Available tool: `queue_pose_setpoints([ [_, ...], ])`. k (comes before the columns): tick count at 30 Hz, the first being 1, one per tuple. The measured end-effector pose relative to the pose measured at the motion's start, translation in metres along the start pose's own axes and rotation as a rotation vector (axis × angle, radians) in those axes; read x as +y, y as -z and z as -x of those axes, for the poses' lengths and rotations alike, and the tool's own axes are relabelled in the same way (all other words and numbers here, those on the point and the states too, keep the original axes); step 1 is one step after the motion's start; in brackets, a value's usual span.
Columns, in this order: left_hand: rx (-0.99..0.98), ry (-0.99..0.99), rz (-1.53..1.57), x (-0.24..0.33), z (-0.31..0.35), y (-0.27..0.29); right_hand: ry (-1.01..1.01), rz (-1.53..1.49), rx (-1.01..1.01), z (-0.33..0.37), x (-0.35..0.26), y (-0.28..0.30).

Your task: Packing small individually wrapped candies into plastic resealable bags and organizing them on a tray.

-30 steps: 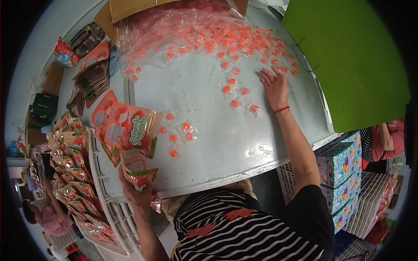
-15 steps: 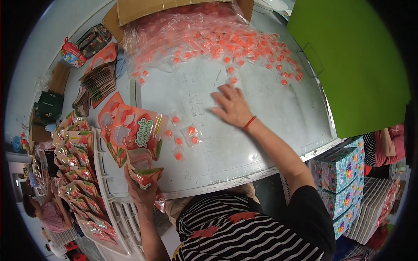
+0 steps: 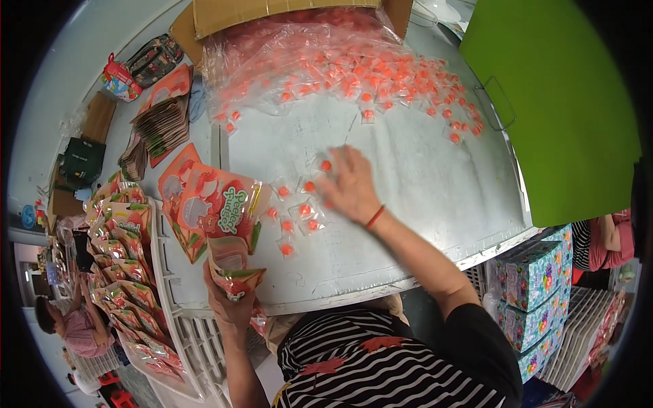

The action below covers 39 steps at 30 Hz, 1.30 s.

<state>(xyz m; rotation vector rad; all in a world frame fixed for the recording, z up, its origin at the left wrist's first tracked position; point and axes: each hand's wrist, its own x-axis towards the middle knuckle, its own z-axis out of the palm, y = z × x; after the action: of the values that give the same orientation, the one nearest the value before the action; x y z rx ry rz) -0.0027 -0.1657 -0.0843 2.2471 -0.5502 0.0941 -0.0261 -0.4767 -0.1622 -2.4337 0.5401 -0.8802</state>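
Leftward across the pale table (image 3: 422, 211), the right hand (image 3: 350, 182) has swept since the earlier frame, and more wrapped orange candies (image 3: 287, 226) now show between it and the flat red pouches (image 3: 221, 200). Its fingers are spread, palm down and blurred, grasping nothing visible; whether they touch the nearest candies cannot be told. At the table's near edge, the left hand (image 3: 231, 304) grips a single pouch (image 3: 233, 272). Beyond, a larger heap (image 3: 367, 71) lies before a cardboard box (image 3: 286, 15).
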Motion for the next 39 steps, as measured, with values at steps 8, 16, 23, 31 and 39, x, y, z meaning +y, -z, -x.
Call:
queue_pose_setpoints([
  [8,0.040,-0.178,-0.084,0.014,-0.017,-0.003,0.239,0.070,-0.286,0.016,-0.065,-0.057],
  [16,0.086,-0.168,-0.132,-0.003,0.002,0.011,0.094,0.223,0.202,-0.103,0.064,-0.020],
  [23,0.042,-0.091,-0.101,0.014,-0.004,0.008,0.090,0.482,-0.070,-0.100,0.128,0.004],
  [31,0.046,-0.125,-0.069,-0.005,0.002,0.009,-0.323,-0.620,-0.006,-0.046,0.117,0.053],
  [39,0.036,-0.109,-0.076,0.001,0.001,0.007,-0.784,-1.332,0.198,-0.042,0.178,0.100],
])
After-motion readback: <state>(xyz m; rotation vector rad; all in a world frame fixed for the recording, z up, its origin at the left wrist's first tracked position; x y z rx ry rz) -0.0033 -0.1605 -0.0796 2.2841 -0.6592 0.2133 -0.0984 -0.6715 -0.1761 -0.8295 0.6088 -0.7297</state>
